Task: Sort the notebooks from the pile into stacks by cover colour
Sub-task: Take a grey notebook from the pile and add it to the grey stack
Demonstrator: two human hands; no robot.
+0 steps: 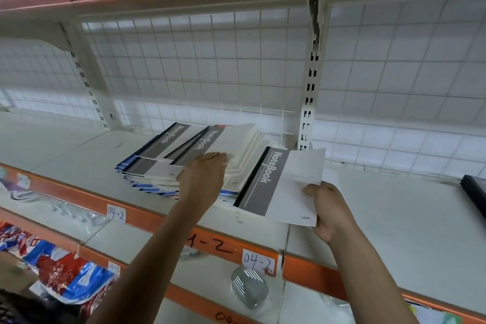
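Note:
A loose pile of notebooks point(163, 163) lies on the white middle shelf point(394, 218), against the wire back. Those on top have grey and white covers marked "NoteBook"; blue-edged covers show lower in the pile. My left hand point(203, 179) lies on the pile's right side, fingers reaching into the notebooks, their tips hidden. My right hand point(327, 208) grips the right edge of one grey and white notebook point(284, 187), held tilted at the right of the pile, over the shelf's front.
A black flat object point(476, 192) lies at the shelf's far right edge. An upright slotted post point(310, 102) stands behind the pile. The orange shelf edges carry labels "04-2" and "04-3". Packaged goods point(60, 271) fill the lower shelf at left.

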